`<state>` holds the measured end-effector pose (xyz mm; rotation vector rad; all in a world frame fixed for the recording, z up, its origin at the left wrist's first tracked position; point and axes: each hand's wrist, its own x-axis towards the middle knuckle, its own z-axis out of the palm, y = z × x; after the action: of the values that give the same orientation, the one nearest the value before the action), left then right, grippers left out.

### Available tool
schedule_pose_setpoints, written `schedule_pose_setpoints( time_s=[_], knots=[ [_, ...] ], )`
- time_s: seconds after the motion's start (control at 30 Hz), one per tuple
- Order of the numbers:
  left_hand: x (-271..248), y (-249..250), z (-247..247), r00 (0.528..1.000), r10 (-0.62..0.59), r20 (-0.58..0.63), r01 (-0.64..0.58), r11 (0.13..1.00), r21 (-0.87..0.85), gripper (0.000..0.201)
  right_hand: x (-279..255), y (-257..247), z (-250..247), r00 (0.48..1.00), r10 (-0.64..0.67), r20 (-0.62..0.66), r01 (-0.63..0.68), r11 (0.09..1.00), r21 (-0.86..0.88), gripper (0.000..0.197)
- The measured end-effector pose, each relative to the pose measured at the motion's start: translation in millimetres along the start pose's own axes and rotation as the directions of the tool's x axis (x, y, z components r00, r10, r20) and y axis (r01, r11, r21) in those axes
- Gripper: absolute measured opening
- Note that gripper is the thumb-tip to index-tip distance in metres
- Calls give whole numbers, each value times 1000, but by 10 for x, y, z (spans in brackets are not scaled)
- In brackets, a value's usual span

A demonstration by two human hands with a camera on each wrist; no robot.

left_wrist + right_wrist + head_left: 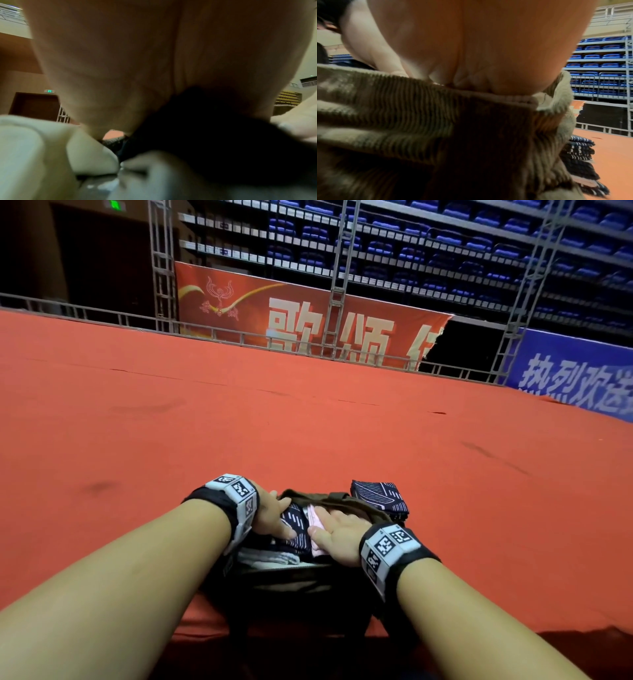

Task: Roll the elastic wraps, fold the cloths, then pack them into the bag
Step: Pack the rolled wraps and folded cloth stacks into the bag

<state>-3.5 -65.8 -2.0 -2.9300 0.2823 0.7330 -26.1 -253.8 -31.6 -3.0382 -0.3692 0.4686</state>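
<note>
Now both hands are down in the open mouth of the brown corduroy bag (346,499) at the near edge of the red counter (308,422). Left hand (274,517), fingers flat, presses a dark patterned cloth (296,525); right hand (337,534), flat too, presses a pink cloth (313,517). Neither grip closes on anything. A folded stack of dark cloths (380,496) sits just beyond the bag.

Your forearms are bare with no sleeves in view, and just behind your left hand (274,513) and your right hand (337,534) each wrist wears a black strap carrying a pale grey, faceted block printed with square black-and-white coded markers on its faces.
</note>
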Motion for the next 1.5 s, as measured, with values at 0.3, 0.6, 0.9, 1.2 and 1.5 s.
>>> schedule_pose_setpoints(
  time_s=[0.3,0.6,0.9,1.2,1.5],
  knots=[
    [-146,-10,-80,1000,19,7,-19,997,-69,98,-45,-55,-49,1000,12,-24,-11,1000,29,66],
    [-477,375,-900,971,75,-225,-124,969,-215,69,-446,76,-702,995,-99,-10,96,936,337,32],
    [198,1146,-1439,946,29,-323,-295,491,-820,42,-283,1277,-1311,963,135,-233,132,518,845,15],
    [1056,1611,-1199,997,-25,-68,-61,221,-973,69,369,2066,-731,908,375,-187,-96,620,778,34],
    [1179,1677,-904,996,8,89,85,188,-978,38,888,2008,-287,903,426,-52,-253,628,736,39]
  ],
)
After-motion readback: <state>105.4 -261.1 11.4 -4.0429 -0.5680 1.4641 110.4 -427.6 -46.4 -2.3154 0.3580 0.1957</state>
